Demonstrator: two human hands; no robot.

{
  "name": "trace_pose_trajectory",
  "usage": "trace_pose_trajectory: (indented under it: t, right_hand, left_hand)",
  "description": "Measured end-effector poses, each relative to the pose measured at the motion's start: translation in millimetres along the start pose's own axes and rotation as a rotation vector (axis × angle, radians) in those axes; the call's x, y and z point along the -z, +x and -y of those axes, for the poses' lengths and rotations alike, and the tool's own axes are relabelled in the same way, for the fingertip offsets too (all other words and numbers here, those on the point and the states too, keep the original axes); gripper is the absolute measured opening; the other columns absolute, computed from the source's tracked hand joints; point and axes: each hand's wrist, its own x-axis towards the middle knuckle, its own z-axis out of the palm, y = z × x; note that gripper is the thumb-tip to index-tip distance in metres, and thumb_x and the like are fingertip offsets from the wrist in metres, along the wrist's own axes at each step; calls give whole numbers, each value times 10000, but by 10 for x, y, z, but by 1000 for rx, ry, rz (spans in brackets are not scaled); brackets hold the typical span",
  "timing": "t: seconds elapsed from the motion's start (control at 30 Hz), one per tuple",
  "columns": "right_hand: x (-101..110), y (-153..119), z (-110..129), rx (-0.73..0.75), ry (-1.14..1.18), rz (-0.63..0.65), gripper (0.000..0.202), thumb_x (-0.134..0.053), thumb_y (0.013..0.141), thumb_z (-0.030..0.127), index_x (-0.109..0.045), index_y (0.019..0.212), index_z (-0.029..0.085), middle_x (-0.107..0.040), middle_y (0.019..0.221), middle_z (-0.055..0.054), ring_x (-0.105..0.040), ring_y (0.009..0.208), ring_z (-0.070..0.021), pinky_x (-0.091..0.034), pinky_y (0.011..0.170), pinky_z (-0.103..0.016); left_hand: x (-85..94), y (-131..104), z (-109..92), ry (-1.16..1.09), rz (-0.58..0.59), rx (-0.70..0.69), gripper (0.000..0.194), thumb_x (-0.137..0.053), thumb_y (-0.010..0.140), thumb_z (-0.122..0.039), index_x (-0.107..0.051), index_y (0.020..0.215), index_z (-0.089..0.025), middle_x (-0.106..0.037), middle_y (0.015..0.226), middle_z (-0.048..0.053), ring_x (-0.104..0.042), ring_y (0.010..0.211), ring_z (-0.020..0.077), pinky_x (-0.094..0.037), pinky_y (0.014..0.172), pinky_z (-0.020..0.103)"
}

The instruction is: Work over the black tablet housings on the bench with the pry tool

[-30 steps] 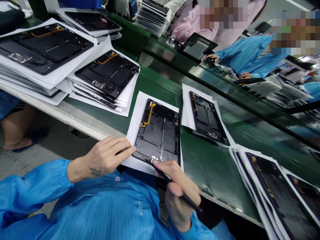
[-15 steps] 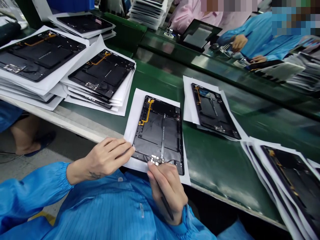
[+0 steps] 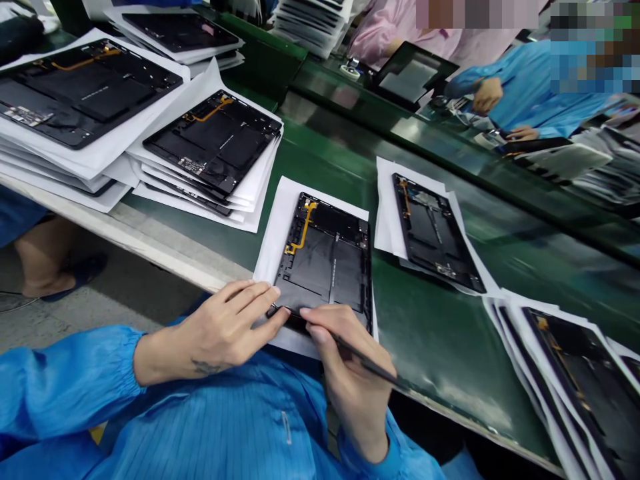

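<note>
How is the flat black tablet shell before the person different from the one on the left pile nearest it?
The front black tablet shell lies low on white paper; the piled black tablet shell tops several layers. The left hand and right hand partly cover the front shell; the piled one is uncovered. Both have orange ribbon cables.

Shell (image 3: pixel 315 270) lies on a sheet (image 3: pixel 273 237) at the front of the bench (image 3: pixel 435 347), worker's left hand (image 3: pixel 225 327) at its near-left corner, right hand (image 3: pixel 350 373), tool (image 3: pixel 369 364) in it, at the near edge. Left: one stack (image 3: pixel 215 150), another stack (image 3: pixel 90 100) further left, third stack (image 3: pixel 180 33) behind both. Right: second shell (image 3: pixel 425 237) on paper (image 3: pixel 387 220), a pile (image 3: pixel 580 373) further right, co-worker (image 3: pixel 530 87) beyond the bench.
</note>
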Motion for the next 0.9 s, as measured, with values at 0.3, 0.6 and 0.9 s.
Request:
trace_pose_trajectory:
  t: [0.3,0.6,0.9]
  right_hand:
    - [33,-60,-87,193,-37,44,225,-595,916,53,-706,1055,191,-713,875,-65,-695,861,-213,-610,780,-395]
    - [20,-332,-299,347,-225,-7,467,-616,869,-20,-655,1290,178,-716,932,-74,-713,923,-235,-641,893,-487]
    - [61,-359,-293,294,-179,-76,370,-621,894,34,-708,1208,208,-731,928,-56,-727,882,-229,-648,888,-490]
  left_hand:
    - [38,-48,93,-167,-91,35,311,-396,992,-54,-662,1153,-56,-724,1203,161,-665,1204,237,-578,1029,381]
    - [1,-38,116,-102,-43,-2,318,-397,1007,-73,-676,1158,-86,-718,1242,144,-681,1182,233,-585,985,376]
    - [-5,-48,75,-81,-32,6,374,-346,1020,-110,-661,1211,-49,-708,1247,168,-674,1182,266,-577,981,407]
